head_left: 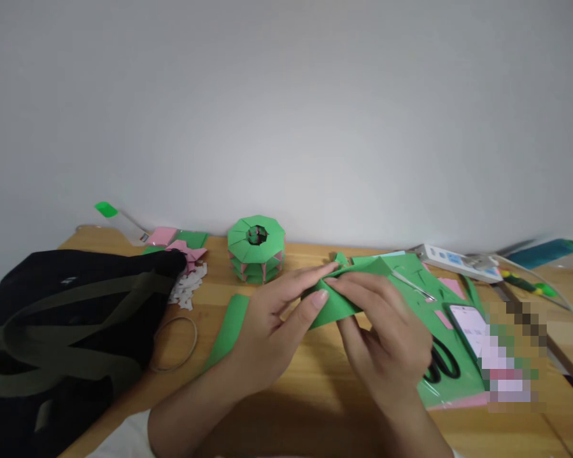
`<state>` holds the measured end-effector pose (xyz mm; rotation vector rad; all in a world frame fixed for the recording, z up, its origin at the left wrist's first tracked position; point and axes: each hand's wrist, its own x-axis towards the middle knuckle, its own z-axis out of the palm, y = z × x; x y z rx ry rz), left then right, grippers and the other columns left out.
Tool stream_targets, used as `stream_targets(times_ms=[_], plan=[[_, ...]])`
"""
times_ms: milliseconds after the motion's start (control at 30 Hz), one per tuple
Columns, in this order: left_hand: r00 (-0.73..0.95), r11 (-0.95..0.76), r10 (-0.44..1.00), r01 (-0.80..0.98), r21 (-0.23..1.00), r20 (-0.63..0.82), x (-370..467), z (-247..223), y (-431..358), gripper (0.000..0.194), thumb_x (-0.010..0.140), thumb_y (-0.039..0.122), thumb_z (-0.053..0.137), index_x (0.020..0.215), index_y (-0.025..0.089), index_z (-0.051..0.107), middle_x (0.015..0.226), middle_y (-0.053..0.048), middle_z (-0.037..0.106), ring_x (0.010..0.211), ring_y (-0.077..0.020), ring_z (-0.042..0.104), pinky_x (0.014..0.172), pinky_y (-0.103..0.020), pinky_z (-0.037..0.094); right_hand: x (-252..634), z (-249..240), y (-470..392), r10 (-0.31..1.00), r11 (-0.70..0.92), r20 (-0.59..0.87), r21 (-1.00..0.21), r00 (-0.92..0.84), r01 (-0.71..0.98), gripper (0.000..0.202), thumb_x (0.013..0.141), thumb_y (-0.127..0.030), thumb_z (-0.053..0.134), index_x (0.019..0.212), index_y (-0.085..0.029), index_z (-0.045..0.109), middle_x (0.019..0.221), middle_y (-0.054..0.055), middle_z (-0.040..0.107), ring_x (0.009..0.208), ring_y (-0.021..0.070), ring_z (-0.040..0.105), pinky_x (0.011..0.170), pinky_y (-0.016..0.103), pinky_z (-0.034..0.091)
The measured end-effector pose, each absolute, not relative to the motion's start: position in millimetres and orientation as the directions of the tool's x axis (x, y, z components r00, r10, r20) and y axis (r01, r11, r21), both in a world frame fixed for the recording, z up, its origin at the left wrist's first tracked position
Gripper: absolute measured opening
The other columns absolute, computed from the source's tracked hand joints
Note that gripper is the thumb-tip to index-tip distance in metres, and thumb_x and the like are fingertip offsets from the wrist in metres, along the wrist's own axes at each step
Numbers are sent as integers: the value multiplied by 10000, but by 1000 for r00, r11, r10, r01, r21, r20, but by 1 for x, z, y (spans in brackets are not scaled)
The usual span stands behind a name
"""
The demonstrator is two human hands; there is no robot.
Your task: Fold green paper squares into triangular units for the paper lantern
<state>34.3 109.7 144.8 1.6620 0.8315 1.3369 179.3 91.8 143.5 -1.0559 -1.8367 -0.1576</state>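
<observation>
A green sheet of paper (pixel 337 306), with a fold or crease near its left part, is held in the air above the wooden table by both hands. My left hand (pixel 279 318) pinches its left side between thumb and fingers. My right hand (pixel 386 324) grips the sheet from the right, its fingers bent over the upper face close to the left fingertips. Behind the hands, to the left, stands a round green and pink folded-paper structure (pixel 256 248). A green strip (pixel 229 327) lies left of my left hand.
A black bag (pixel 76 331) covers the left side, beside a ring-shaped band (pixel 174 343). At right lie black-handled scissors (pixel 444 359), tweezers (pixel 413 285), a phone (pixel 468 327) and a power strip (pixel 458 262). A wall rises behind the table.
</observation>
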Motion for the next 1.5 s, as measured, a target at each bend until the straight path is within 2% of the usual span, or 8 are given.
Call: stream_targets(times_ms=[233, 467, 567, 800, 1167, 1267, 1400, 1500], plan=[[212, -375, 899, -80, 924, 383, 35, 147, 109, 271, 864, 126, 566, 1074, 210, 715, 1111, -32, 733, 1010, -170, 699, 898, -262, 577, 181, 144, 90, 634, 588, 772, -437, -52, 681, 229, 792, -51, 620, 946, -220, 630, 866, -2, 729, 796, 149, 686, 703, 269, 556], [158, -243, 953, -110, 964, 258, 37, 145, 111, 179, 787, 148, 665, 931, 202, 758, 932, -23, 777, 835, -183, 744, 729, -252, 628, 178, 148, 91, 681, 563, 732, -541, 21, 625, 169, 780, -72, 621, 820, -227, 672, 792, -5, 682, 718, 147, 662, 615, 276, 549], [147, -193, 966, -141, 971, 214, 37, 144, 114, 151, 783, 150, 669, 880, 212, 766, 896, -19, 781, 823, -195, 745, 737, -287, 631, 179, 151, 92, 684, 540, 729, -540, 38, 646, 167, 778, -90, 631, 851, -228, 690, 794, 2, 648, 709, 140, 635, 589, 271, 537], [80, -105, 989, -199, 974, 123, 35, 138, 122, 85, 769, 240, 702, 816, 199, 760, 831, -32, 784, 776, -198, 743, 715, -298, 622, 185, 153, 88, 736, 533, 676, -557, -25, 637, 168, 818, -82, 620, 915, -209, 672, 836, 11, 699, 700, 124, 634, 563, 240, 511], [109, -94, 987, -222, 971, 121, 37, 135, 125, 104, 756, 224, 715, 844, 186, 753, 832, -36, 784, 770, -179, 738, 703, -270, 614, 182, 150, 94, 743, 521, 667, -522, -57, 676, 133, 826, -81, 601, 887, -180, 663, 721, -8, 664, 570, 89, 569, 475, 204, 449], [68, -95, 992, -187, 978, 109, 37, 134, 125, 86, 754, 227, 718, 813, 174, 751, 812, -42, 783, 748, -184, 737, 682, -275, 617, 185, 150, 92, 743, 463, 669, -515, 1, 721, 208, 825, -116, 616, 1011, -203, 645, 720, -21, 638, 564, 97, 544, 524, 233, 479], [46, -115, 991, -169, 979, 125, 36, 133, 127, 56, 753, 223, 724, 782, 180, 745, 788, -37, 780, 733, -184, 734, 675, -283, 618, 192, 151, 93, 639, 394, 760, -452, 115, 800, 220, 819, -155, 632, 1024, -232, 659, 931, 51, 645, 863, 189, 619, 732, 349, 524], [50, -130, 989, -163, 978, 140, 36, 134, 127, 40, 753, 214, 719, 768, 187, 744, 765, -26, 777, 712, -176, 732, 654, -268, 614, 197, 151, 96, 747, 435, 659, -583, 86, 686, 187, 841, -179, 616, 1009, -244, 669, 985, 47, 684, 938, 199, 642, 796, 364, 530]])
